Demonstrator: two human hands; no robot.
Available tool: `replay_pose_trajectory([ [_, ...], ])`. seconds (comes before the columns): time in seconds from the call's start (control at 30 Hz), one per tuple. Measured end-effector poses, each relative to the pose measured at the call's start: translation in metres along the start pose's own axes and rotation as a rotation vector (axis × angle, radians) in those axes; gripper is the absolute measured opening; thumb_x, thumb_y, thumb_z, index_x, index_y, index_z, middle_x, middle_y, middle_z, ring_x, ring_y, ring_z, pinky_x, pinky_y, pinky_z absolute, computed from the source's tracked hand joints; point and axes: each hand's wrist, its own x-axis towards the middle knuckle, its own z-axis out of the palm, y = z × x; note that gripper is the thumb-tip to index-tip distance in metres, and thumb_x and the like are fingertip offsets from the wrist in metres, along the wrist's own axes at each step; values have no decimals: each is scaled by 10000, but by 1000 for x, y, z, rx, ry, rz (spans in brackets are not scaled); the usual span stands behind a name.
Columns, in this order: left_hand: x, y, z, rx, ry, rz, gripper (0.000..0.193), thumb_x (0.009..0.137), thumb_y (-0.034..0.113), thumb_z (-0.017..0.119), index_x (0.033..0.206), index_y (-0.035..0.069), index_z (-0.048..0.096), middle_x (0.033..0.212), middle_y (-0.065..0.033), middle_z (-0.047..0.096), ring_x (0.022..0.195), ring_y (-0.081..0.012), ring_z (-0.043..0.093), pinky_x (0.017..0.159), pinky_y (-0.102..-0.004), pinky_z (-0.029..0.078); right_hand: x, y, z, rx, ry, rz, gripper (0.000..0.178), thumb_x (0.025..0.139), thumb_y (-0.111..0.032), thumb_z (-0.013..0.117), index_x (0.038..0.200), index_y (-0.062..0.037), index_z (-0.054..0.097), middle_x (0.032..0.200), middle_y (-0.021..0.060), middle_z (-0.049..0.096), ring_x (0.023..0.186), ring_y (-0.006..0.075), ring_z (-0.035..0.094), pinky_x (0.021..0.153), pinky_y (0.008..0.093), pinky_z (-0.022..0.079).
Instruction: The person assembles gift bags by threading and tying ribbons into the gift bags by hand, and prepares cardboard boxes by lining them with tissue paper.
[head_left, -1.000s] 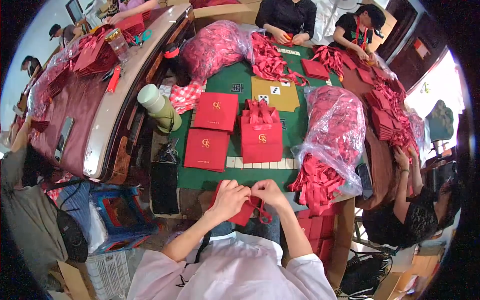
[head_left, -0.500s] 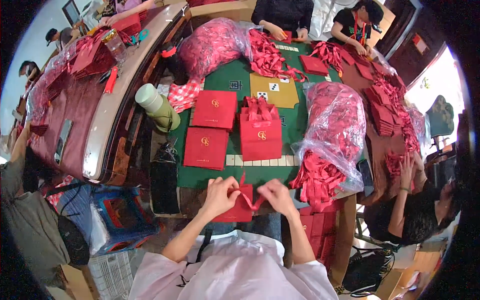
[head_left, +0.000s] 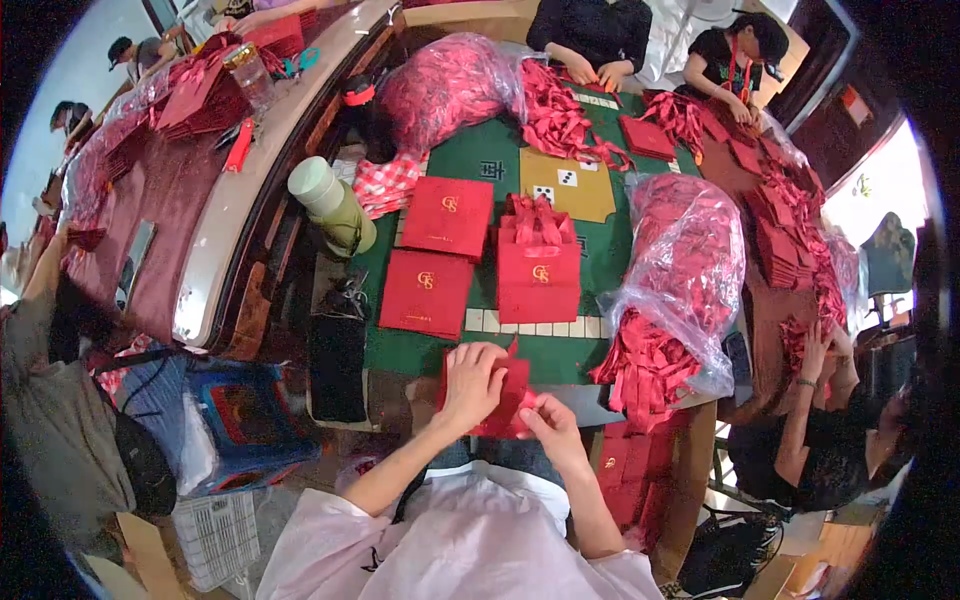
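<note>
Left hand (head_left: 472, 388): laid with bent fingers over a red bag (head_left: 515, 384); unclear whether gripping underneath.
Right hand (head_left: 553, 428): pinching a red ribbon (head_left: 528, 400) between thumb and fingers.
Red bag: beneath the left fingers, just left of the right ones, by the near edge of the green bench (head_left: 572, 360).
Handled bag (head_left: 540, 288): beyond both hands' fingers, topped with ribbon loops.
Flat bags (head_left: 447, 222): laid beyond the left fingers.
Plastic sack (head_left: 690, 235): beyond and right of the right fingers, spilling red ribbons (head_left: 645, 362).

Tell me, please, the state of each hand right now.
Left hand: lying over a red rectangular paper bag; grip cannot be told.
Right hand: closed, pinching a narrow red fabric ribbon.
</note>
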Motion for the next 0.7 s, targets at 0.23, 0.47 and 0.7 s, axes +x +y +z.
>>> replay_pose_trajectory([
  [0.23,-60,21,-4,-381,-186,-191,186,939,181,554,1058,38,541,981,-130,609,956,-325,565,818,-447,392,14,-1,16,250,116,-8,49,959,-105,603,992,-69,595,915,-2,631,818,78,607,727,269,563],
  [0.47,-79,-1,-26,-425,-386,-253,110,919,132,572,995,53,573,779,-139,625,750,-324,624,713,-436,456,15,-7,4,328,139,-35,45,975,-133,584,981,-88,582,897,4,627,799,101,620,705,268,533],
  [0.7,-78,-20,-40,-344,-332,-225,145,892,46,588,1031,56,628,917,-140,631,841,-317,644,722,-380,510,12,2,-1,-175,362,-180,142,903,-99,661,1004,-57,571,914,47,610,814,145,611,721,293,517],
])
